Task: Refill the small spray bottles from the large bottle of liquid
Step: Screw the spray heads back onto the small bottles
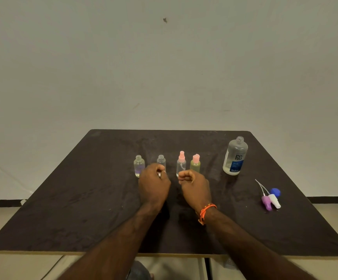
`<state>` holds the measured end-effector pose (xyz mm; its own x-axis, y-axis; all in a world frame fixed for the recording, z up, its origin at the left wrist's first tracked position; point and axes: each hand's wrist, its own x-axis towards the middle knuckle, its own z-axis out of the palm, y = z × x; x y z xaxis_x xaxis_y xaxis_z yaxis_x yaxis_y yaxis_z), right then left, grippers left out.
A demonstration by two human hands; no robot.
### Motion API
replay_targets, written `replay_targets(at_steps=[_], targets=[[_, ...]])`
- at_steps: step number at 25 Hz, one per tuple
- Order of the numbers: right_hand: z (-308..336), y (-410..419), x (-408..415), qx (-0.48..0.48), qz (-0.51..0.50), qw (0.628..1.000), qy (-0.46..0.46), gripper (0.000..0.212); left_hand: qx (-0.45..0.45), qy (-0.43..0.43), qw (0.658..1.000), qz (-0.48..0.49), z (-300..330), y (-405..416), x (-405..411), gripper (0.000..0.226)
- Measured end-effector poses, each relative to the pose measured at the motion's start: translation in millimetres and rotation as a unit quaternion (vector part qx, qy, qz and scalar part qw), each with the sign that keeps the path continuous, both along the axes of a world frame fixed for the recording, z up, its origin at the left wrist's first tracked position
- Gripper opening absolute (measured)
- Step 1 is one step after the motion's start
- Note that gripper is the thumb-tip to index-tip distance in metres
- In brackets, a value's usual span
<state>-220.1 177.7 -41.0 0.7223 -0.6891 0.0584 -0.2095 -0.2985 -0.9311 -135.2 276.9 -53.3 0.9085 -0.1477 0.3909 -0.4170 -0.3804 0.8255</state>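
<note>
Four small bottles stand in a row mid-table. The leftmost clear bottle (pixel 139 165) has no top. The second clear bottle (pixel 161 160) is also topless, and my left hand (pixel 154 185) curls its fingers around its lower part, hiding the base. A clear bottle with a pink spray top (pixel 181 164) and a greenish bottle with a pink cap (pixel 195 164) follow. My right hand (pixel 194 183) is closed in front of the pink spray bottle's base, with nothing visible in it. The large labelled bottle (pixel 235 156) stands uncapped at the right, partly full.
A purple spray head (pixel 266 203), a white spray head (pixel 274 201) and a blue cap (pixel 275 192) lie together near the right edge of the dark table (pixel 83 209). A plain wall stands behind the table's far edge.
</note>
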Motion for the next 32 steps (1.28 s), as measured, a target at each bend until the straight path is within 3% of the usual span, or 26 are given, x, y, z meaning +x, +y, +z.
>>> replay_targets(at_steps=[4,6,8,11,13,15,17,32], targets=[[9,12,11,-0.013,0.087,0.996,0.013,0.051,0.015,0.023,0.997,-0.069,8,11,11,0.037],[10,17,25,-0.012,0.119,0.992,0.034,0.063,0.033,0.024,0.994,-0.099,7,9,20,0.035],[9,20,40,-0.010,0.111,0.992,0.056,0.063,0.044,0.032,0.994,-0.098,1,6,30,0.035],[7,23,58,-0.010,0.109,0.991,0.078,0.060,0.053,0.056,0.994,-0.074,-2,1,40,0.055],[6,24,67,0.003,0.112,0.990,0.080,0.061,0.055,0.056,0.994,-0.071,-4,0,45,0.047],[0,23,74,0.002,0.106,0.991,0.076,0.061,0.082,0.027,0.994,-0.066,-7,0,50,0.020],[-5,22,77,0.002,0.091,0.994,0.061,0.059,0.088,0.012,0.995,-0.053,-8,1,55,0.008],[-1,14,-43,-0.077,0.052,0.996,0.010,0.044,-0.023,0.096,0.969,-0.228,-7,29,-18,0.025]])
